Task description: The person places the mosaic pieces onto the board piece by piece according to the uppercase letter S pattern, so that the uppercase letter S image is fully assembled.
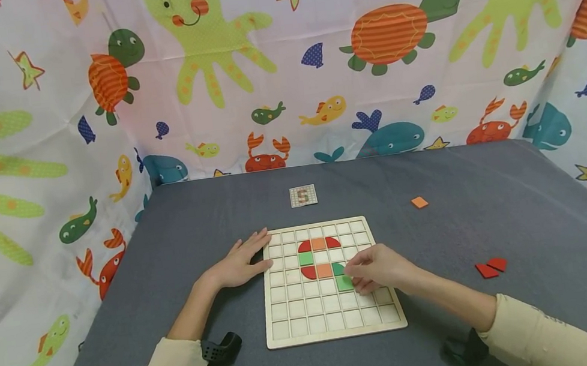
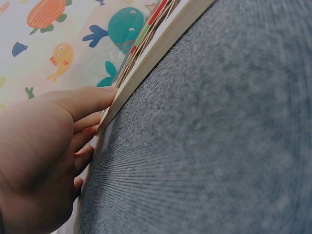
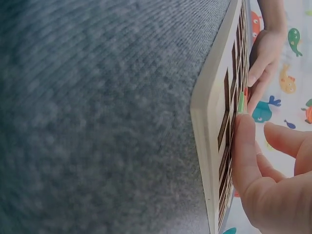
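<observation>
Three tiles [image 1: 324,270] (red, orange, green) run rightward to the right hand [image 1: 380,266].

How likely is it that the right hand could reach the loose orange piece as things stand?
Probably yes: the loose orange piece lies uncovered on the gray surface, to the right of the board, and nothing visible blocks the right hand.

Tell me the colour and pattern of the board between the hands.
Pale cream, with a grid of squares; the board shows best in the head view.
</observation>
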`<action>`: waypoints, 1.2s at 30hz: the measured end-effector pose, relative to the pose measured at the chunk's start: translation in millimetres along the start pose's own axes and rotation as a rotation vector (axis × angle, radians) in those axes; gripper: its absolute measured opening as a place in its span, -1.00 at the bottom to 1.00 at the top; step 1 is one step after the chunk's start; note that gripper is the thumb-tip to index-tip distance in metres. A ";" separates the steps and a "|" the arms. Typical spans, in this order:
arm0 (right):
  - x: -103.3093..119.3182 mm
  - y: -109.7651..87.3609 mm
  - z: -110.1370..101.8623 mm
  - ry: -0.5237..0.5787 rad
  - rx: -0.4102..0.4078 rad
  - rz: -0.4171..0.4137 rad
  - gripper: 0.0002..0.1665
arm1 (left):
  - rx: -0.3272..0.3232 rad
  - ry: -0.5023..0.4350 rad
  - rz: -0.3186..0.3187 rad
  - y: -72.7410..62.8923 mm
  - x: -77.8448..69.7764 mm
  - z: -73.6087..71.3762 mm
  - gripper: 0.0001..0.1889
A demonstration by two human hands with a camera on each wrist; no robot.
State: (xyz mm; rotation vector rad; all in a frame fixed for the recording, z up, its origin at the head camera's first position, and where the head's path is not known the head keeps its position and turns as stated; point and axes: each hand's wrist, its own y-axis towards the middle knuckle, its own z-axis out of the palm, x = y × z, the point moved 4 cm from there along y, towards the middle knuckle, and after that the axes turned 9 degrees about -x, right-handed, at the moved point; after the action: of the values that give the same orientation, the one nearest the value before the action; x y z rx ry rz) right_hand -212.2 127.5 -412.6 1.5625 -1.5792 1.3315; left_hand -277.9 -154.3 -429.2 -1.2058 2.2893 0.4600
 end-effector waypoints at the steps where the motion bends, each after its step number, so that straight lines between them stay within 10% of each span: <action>1: 0.1 0.1 0.2 -0.001 0.000 -0.003 -0.70 | 0.002 0.000 0.001 0.1 0.2 0.0 -0.30; 20: -1.6 1.7 -4.6 0.015 -0.002 0.002 -0.71 | 0.005 -0.006 0.004 -0.1 -0.5 -0.2 -0.30; 36: -12.2 -3.7 -56.9 0.128 0.025 -0.024 -0.48 | 0.001 -0.009 0.014 0.0 -0.5 0.6 -0.31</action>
State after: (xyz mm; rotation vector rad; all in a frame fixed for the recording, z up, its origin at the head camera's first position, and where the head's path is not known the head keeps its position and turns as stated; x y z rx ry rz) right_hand -221.1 184.2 -401.9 1.4753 -1.4666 1.4143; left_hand -277.5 -153.6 -429.4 -1.1851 2.2917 0.4681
